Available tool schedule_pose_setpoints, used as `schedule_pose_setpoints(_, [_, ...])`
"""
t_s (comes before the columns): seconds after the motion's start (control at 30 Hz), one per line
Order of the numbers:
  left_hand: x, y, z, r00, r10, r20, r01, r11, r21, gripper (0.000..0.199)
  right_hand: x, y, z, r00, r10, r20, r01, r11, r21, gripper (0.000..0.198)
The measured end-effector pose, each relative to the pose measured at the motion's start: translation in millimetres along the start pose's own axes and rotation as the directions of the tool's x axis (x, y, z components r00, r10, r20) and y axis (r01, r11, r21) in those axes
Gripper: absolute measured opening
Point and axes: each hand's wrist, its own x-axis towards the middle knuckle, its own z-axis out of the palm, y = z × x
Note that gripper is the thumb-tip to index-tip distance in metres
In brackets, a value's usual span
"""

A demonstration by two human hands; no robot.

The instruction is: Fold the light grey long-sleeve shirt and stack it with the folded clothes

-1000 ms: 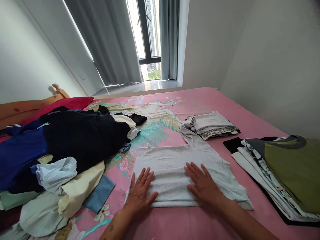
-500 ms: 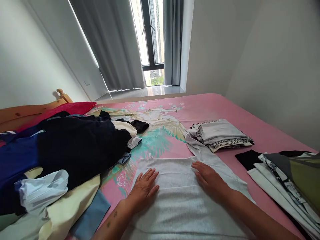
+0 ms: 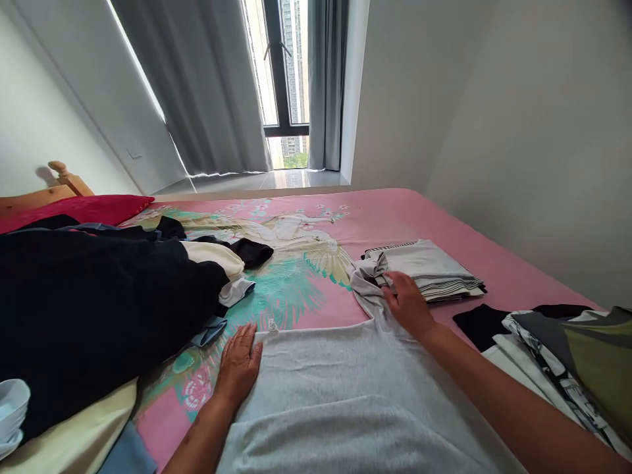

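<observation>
A light grey long-sleeved shirt [image 3: 326, 395] lies spread on the bed in front of me, one sleeve [image 3: 368, 299] stretching away toward the folded pile. My left hand [image 3: 240, 359] rests flat along the shirt's left edge, fingers extended and holding nothing. At the far end of that sleeve, my right hand [image 3: 407, 303] has its thumb and fingers closing on the bunched cuff. The fingertips are partly lost against the grey cloth.
A folded stack of grey and striped clothes [image 3: 429, 263] sits just beyond my right hand. More folded clothes [image 3: 563, 362] lie at the right. A heap of dark and cream garments [image 3: 108, 296] covers the left side of the pink patterned bedsheet [image 3: 296, 296].
My right hand has moved from the shirt body out to the sleeve end. My left hand has slid left to the shirt's edge. The view has shifted rightward.
</observation>
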Motion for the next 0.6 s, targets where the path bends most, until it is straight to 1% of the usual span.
schedule_pose_setpoints(0.07, [-1, -5, 8, 0.999, 0.009, -0.035, -0.009, 1.0, 0.01, 0.049, 29, 10, 4, 0.989, 0.141, -0.044, -0.143, 0.988, -0.051, 0.05])
schedule_pose_setpoints(0.1, [-2, -6, 11, 0.999, 0.017, -0.046, -0.016, 1.0, 0.011, 0.048, 42, 14, 8, 0.976, 0.213, -0.033, -0.215, 0.975, -0.06, 0.056])
schedule_pose_setpoints(0.13, [-2, -7, 13, 0.998, 0.022, -0.055, -0.021, 1.0, 0.007, 0.048, 53, 18, 12, 0.962, 0.273, -0.006, -0.273, 0.96, -0.064, 0.057])
schedule_pose_setpoints(0.17, [-3, -7, 14, 0.998, 0.023, -0.062, -0.023, 1.0, 0.002, 0.048, 62, 20, 15, 0.949, 0.312, 0.031, -0.31, 0.949, -0.058, 0.052])
schedule_pose_setpoints(0.23, [-4, -8, 14, 0.997, 0.021, -0.07, -0.022, 1.0, -0.011, 0.048, 75, 22, 20, 0.94, 0.332, 0.074, -0.331, 0.943, -0.021, 0.033])
schedule_pose_setpoints(0.27, [-4, -8, 14, 0.997, 0.02, -0.072, -0.022, 1.0, -0.02, 0.048, 79, 22, 21, 0.941, 0.332, 0.068, -0.333, 0.943, 0.004, 0.025])
schedule_pose_setpoints(0.33, [-4, -9, 13, 0.997, 0.018, -0.075, -0.022, 0.999, -0.044, 0.05, 81, 20, 15, 0.942, 0.336, 0.024, -0.337, 0.939, 0.071, 0.023])
schedule_pose_setpoints(0.43, [-1, -6, 8, 0.999, -0.005, -0.052, 0.001, 0.997, -0.083, 0.051, 75, 11, -11, 0.94, 0.341, -0.032, -0.326, 0.919, 0.221, 0.03])
schedule_pose_setpoints(0.53, [9, 3, -6, 0.996, -0.048, 0.08, 0.057, 0.992, -0.114, 0.046, 63, -5, -52, 0.94, 0.337, -0.045, -0.299, 0.883, 0.363, 0.036])
schedule_pose_setpoints(0.6, [19, 10, -21, 0.983, -0.044, 0.178, 0.068, 0.989, -0.133, 0.037, 56, -20, -85, 0.928, 0.372, -0.035, -0.312, 0.823, 0.475, 0.037])
